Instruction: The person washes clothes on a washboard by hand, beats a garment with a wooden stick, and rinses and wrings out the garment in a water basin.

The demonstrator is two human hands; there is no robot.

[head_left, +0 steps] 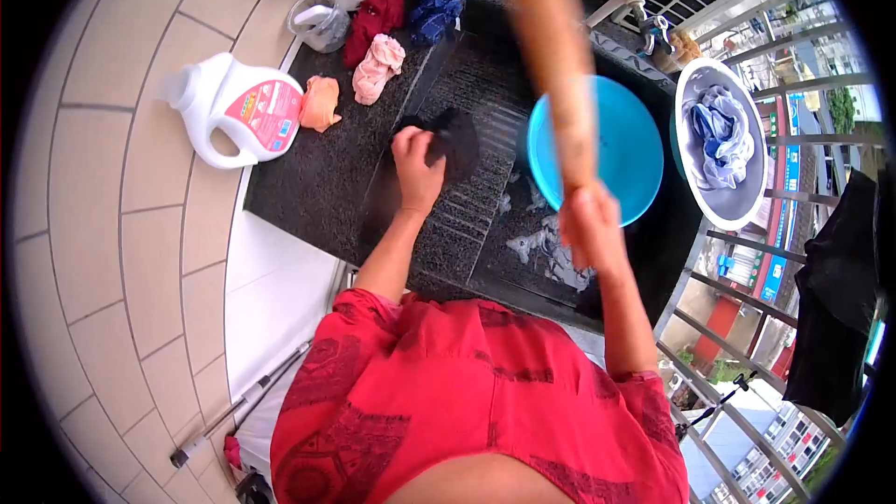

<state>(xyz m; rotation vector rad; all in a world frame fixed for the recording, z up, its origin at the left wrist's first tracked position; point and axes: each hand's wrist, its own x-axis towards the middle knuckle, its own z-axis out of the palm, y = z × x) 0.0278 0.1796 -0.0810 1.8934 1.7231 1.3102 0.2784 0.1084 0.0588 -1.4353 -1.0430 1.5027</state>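
My left hand [417, 173] has its fingers curled onto a bunched black cloth [455, 145], which lies on the ridged washboard [471, 205] of the dark stone sink. My right hand [595, 229] is wrapped round the handle of a wooden laundry paddle [557, 65]. The paddle points up and away from me, blurred along its length, and covers part of a turquoise basin [627, 145] standing in the sink. Grey-white suds [553, 247] lie on the sink floor near my right hand.
A white detergent jug [238, 112] stands at the left. Near it are a peach cloth [320, 103], a pink cloth [378, 68], dark red and blue cloths [439, 2], and a clear cup [319, 21]. At right, a white basin [688, 145] holds wet clothes beside railings and a tap [656, 35].
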